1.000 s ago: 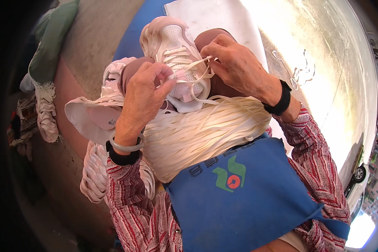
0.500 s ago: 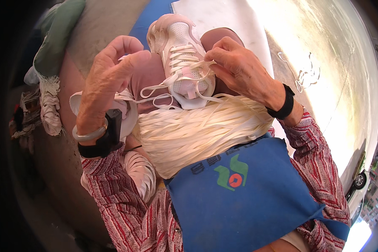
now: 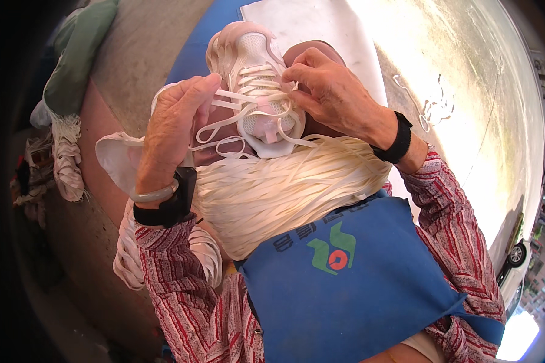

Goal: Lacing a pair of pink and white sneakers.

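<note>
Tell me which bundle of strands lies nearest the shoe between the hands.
The wide cream bundle, directly below the shoe and above the blue apron. The paler bundle is beside the left sleeve; the white one hangs far left.

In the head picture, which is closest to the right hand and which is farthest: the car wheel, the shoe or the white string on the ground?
From the right hand:
1. Shoe: just left of it.
2. String: on the ground, to its right.
3. Car wheel: far off, at the right edge.
</note>
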The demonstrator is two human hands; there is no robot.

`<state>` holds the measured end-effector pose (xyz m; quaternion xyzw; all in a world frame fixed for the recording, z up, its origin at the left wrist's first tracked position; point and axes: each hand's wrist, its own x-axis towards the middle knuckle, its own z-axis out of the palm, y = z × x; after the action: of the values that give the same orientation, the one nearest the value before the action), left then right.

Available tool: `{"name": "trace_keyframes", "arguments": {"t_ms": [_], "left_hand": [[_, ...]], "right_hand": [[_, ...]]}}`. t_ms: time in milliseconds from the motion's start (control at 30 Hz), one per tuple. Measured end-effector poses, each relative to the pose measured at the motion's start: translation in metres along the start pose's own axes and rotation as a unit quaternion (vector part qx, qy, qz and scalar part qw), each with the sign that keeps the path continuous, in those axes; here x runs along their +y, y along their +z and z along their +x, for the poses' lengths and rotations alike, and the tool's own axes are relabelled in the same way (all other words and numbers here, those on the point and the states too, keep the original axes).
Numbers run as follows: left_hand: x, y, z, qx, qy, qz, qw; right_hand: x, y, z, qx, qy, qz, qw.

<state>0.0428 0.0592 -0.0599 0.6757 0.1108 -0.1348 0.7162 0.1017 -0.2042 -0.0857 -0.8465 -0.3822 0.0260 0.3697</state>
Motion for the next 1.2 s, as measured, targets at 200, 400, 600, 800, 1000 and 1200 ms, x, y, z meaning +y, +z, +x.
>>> {"name": "trace_keyframes", "arguments": {"t_ms": [200,400,600,800,1000,1200], "left_hand": [[0.006,0.007,0.021,0.014,0.036,-0.078,0.996],[-0.002,0.0,0.027,-0.034,0.038,-0.123,0.991],[-0.01,-0.008,0.02,-0.012,-0.016,-0.055,0.998],[-0.024,-0.019,0.029,-0.054,-0.005,-0.209,0.976],[-0.03,-0.022,0.026,-0.051,-0.009,-0.254,0.966],[-0.023,-0.018,0.026,-0.08,-0.008,-0.233,0.969]], "right_hand": [[-0.017,-0.011,0.001,-0.049,-0.042,-0.004,0.998],[-0.029,0.005,0.005,-0.094,-0.06,-0.057,0.992],[-0.008,-0.012,0.0,-0.094,-0.02,0.098,0.991],[0.001,-0.028,-0.008,-0.141,0.109,0.265,0.948],[0.039,-0.031,-0.008,-0.015,0.279,0.548,0.788],[0.013,-0.037,0.0,-0.135,0.244,0.447,0.85]]}}
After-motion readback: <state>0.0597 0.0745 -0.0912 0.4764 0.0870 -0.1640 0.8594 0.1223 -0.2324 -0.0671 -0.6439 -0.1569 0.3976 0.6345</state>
